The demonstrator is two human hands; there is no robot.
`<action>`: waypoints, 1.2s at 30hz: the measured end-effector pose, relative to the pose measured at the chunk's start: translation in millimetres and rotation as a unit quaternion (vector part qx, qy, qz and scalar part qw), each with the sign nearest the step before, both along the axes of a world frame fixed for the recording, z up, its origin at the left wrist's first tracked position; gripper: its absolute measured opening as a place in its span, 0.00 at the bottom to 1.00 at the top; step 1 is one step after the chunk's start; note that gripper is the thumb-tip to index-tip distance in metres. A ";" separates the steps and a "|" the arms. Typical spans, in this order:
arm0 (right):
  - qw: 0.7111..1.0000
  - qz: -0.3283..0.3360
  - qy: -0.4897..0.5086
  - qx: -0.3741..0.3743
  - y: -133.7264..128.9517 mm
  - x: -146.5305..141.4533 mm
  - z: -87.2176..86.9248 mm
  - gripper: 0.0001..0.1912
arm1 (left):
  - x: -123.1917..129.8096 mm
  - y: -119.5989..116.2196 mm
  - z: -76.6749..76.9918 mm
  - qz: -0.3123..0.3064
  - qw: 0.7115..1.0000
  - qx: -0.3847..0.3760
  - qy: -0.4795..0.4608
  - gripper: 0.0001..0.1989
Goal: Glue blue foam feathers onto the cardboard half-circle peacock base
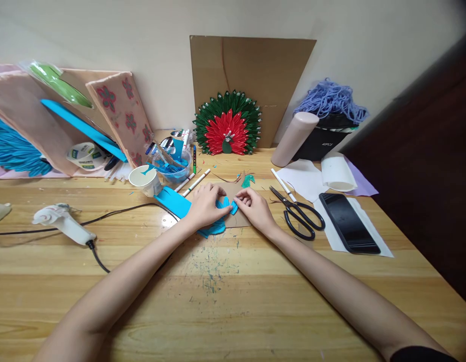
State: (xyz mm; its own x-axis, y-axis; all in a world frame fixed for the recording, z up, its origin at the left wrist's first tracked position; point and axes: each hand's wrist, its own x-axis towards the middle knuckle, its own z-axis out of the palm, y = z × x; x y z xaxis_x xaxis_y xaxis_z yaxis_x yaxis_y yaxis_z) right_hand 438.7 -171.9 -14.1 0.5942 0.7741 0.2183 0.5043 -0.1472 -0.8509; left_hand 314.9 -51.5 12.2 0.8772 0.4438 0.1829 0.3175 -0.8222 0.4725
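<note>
A small piece of blue crepe paper (234, 208) is pinched by my right hand (254, 207), whose fingers are curled in. From the other side, the thumb and fingers of my left hand (207, 205) close on blue paper at the same spot, partly hiding it. More blue crepe paper (213, 230) lies beneath the left palm. Both hands work over a brown cardboard piece (238, 220) flat on the table. Left of my left hand runs a folded blue paper strip (172, 200). A green paper cutout (248, 181) lies just beyond the cardboard.
Black-handled scissors (301, 216) and a phone (349, 222) lie to the right. A white glue gun (65, 224) with its cord is at left. Behind stand a paper cup (145, 181), a tub of blue scraps (174, 168) and a red-green peacock craft (228, 125).
</note>
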 end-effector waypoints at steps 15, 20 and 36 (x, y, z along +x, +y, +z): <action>0.983 0.168 -0.054 -0.041 -11.8 19.8 9.9 0.04 | 0.4 1.7 -1.8 -0.007 1.000 0.010 0.003 0.18; 0.981 0.177 -0.071 -0.036 -11.3 19.7 9.4 0.04 | 0.9 3.2 -0.1 -0.012 1.000 -0.003 -0.002 0.18; 0.986 0.158 -0.042 -0.025 -13.4 16.8 14.2 0.03 | -5.4 10.0 57.5 -0.031 0.987 -0.143 -0.072 0.12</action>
State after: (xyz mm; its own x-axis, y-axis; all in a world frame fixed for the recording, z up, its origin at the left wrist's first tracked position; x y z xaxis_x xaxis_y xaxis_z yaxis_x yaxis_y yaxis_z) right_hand 455.5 -185.3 0.1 0.3033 0.9289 0.2127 0.5996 -0.0126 -0.8002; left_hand 309.4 -41.5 69.7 0.8783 0.4414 0.1839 0.1826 -0.6651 0.7241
